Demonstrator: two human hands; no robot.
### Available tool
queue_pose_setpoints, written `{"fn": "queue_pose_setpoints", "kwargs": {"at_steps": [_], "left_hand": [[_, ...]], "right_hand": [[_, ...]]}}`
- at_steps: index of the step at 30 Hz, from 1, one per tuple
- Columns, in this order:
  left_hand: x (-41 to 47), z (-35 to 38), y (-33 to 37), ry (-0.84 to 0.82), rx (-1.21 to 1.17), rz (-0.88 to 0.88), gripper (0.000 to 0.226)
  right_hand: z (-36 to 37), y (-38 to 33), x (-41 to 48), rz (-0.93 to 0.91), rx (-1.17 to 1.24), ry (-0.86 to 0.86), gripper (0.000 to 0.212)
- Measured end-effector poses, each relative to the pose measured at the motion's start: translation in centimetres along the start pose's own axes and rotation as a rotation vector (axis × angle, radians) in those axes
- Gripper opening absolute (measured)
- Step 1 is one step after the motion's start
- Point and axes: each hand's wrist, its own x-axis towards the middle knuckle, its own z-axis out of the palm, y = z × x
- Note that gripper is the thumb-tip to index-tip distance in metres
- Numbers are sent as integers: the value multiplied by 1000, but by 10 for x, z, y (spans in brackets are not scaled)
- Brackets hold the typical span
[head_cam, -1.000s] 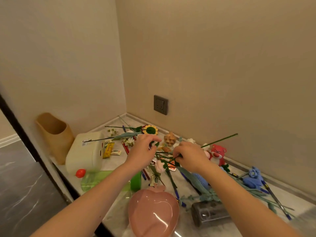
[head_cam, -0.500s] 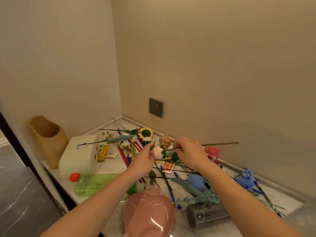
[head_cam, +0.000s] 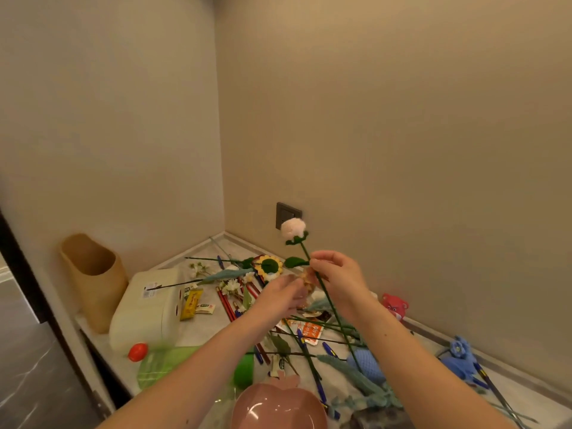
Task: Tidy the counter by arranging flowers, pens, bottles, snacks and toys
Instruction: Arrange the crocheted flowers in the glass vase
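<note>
Above the pink apple-shaped plastic dish, the right hand pinches the thin green stem of a pale pink crochet flower, holding it upright over the clutter. The left hand sits just beside it, fingers curled toward the stem; can't tell if it's actually gripping anything. My worry: the stem's lower end trails down among the other loose green stems behind the dish, so lifting more could snag them and drag the pens or snack packets around.
</note>
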Motion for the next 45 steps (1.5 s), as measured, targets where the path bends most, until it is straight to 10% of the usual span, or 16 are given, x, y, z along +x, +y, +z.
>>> {"fn": "queue_pose_setpoints", "kwargs": {"at_steps": [12, 31, 45], "left_hand": [[47, -68, 36, 93, -188, 265, 18], [111, -15, 9, -288, 262, 446, 31], [121, 31, -63, -538, 918, 461, 18]], "right_hand": [[79, -24, 42, 62, 424, 1, 24], [2, 63, -4, 204, 246, 664, 23], [-11, 87, -30, 341, 358, 747, 43]]}}
